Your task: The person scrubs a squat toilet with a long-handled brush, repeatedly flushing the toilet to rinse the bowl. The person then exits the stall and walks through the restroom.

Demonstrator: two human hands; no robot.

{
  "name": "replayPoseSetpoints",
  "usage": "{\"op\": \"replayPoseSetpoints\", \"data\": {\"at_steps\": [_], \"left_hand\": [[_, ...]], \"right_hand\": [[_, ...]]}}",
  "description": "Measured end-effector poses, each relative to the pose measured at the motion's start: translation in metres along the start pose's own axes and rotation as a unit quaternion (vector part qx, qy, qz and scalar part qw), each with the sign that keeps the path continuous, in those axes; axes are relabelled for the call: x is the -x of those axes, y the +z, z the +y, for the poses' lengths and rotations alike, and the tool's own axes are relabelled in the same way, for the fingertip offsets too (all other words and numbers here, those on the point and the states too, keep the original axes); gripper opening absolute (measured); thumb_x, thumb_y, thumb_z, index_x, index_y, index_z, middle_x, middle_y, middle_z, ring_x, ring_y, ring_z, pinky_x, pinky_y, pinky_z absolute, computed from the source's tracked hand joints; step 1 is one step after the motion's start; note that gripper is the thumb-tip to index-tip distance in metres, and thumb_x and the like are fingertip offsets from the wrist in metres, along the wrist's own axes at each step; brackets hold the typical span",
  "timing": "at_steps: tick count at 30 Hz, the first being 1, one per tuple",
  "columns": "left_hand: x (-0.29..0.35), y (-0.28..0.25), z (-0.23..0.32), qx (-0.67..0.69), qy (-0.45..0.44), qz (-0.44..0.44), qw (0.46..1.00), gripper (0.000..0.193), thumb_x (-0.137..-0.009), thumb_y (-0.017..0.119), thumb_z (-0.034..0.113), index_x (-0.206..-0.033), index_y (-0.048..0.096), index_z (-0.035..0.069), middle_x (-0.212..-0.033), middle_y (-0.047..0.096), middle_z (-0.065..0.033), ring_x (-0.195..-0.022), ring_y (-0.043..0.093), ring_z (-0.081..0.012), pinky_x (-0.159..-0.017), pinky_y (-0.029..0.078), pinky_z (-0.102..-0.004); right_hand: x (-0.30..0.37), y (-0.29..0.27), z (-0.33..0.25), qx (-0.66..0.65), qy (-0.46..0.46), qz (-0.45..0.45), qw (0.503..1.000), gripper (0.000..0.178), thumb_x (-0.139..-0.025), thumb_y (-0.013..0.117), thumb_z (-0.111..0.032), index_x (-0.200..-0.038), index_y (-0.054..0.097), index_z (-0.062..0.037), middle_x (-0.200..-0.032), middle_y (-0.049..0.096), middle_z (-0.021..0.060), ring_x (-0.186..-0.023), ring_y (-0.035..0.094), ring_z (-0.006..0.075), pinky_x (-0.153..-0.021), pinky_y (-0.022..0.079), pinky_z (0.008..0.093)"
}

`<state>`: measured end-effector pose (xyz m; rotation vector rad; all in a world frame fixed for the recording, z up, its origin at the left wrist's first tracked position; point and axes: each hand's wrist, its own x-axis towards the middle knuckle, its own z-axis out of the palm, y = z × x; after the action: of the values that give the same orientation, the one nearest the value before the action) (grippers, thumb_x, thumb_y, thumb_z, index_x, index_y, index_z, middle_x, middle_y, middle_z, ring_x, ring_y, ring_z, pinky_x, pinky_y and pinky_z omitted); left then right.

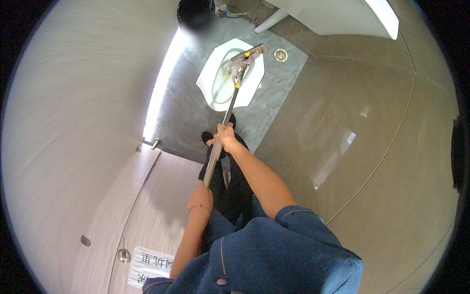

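Well, left hand: this hand (200, 197) is at 7 o'clock, its fingers wrapped round the near end of the mop handle.
Right hand: it (226, 137) sits further up, just inside 11 to 12 o'clock, curled tight round the mop handle too.
Mop: the long mop (231, 105) leans from 7 o'clock up to 12. Its mop head (244, 59) is over the 1 o'clock side of the white floor toilet (206, 81). I can't tell if it is pressing down.
Around the toilet: a round floor drain (280, 55) is at 2 o'clock from it, and a black round bin (196, 10), partly blurred, is at 11. A white pipe (271, 22) is at 1 o'clock.
Feet: the dark shoes (206, 138) are at 6 to 7 o'clock from the toilet, very near its edge.
Slip risk: if the grey floor (178, 122) is wet, a shoe could slide.
Bump risk: a wide swing toward 1 o'clock might knock the pipe.
Splash risk: a hard, quick push in the bowl could flick dirty water onto the shoes.
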<state>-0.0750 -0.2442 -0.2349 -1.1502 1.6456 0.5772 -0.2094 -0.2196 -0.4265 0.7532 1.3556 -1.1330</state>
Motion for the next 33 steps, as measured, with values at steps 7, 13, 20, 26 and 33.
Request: {"op": "replayPoseSetpoints", "data": {"at_steps": [7,13,20,26,33], "left_hand": [[-0.007,-0.034,0.024,-0.082,0.014,0.023,0.996,0.016,-0.083,0.044,0.018,-0.093,0.044,0.006,-0.081,0.060,-0.0221,-0.077,0.059,-0.0386,-0.066,0.046,-0.0462],[0.020,-0.033,0.024,-0.119,-0.011,0.010,0.993,0.014,-0.083,0.043,0.016,-0.092,0.045,0.006,-0.081,0.061,-0.0207,-0.076,0.060,-0.0369,-0.065,0.047,-0.0452],[0.064,-0.026,-0.019,-0.128,-0.027,-0.023,0.991,0.026,-0.078,0.053,0.020,-0.096,0.042,0.007,-0.078,0.061,-0.0205,-0.074,0.060,-0.0374,-0.064,0.047,-0.0458],[0.072,-0.014,-0.064,-0.096,-0.024,-0.041,0.994,0.030,-0.078,0.055,0.022,-0.097,0.039,0.006,-0.076,0.061,-0.0195,-0.071,0.059,-0.0381,-0.063,0.047,-0.0457],[0.096,0.032,-0.150,-0.034,-0.002,0.033,0.999,0.031,-0.076,0.059,0.025,-0.093,0.043,0.005,-0.082,0.060,-0.0173,-0.077,0.058,-0.0370,-0.066,0.046,-0.0450]], "right_hand": [[-0.006,-0.002,-0.018,-0.119,0.009,-0.029,0.992,0.030,-0.088,0.042,-0.028,-0.101,0.037,-0.0005,-0.071,0.050,0.0124,-0.054,0.052,0.0219,-0.049,0.048,0.0387],[0.013,-0.010,0.001,-0.114,0.026,-0.013,0.993,0.028,-0.088,0.044,-0.028,-0.090,0.040,-0.0002,-0.062,0.049,0.0116,-0.049,0.051,0.0241,-0.046,0.045,0.0380],[0.038,0.009,0.071,-0.074,0.022,-0.026,0.997,0.029,-0.088,0.045,-0.025,-0.094,0.036,0.0023,-0.061,0.053,0.0138,-0.046,0.054,0.0231,-0.043,0.045,0.0351],[0.058,0.024,0.100,0.004,-0.004,-0.022,1.000,0.031,-0.089,0.044,-0.026,-0.094,0.038,0.0039,-0.065,0.053,0.0134,-0.051,0.055,0.0223,-0.049,0.046,0.0335],[0.008,0.038,0.142,0.056,-0.049,0.023,0.997,0.035,-0.089,0.044,-0.029,-0.097,0.038,0.0043,-0.068,0.053,0.0123,-0.051,0.055,0.0204,-0.050,0.048,0.0323]]}}
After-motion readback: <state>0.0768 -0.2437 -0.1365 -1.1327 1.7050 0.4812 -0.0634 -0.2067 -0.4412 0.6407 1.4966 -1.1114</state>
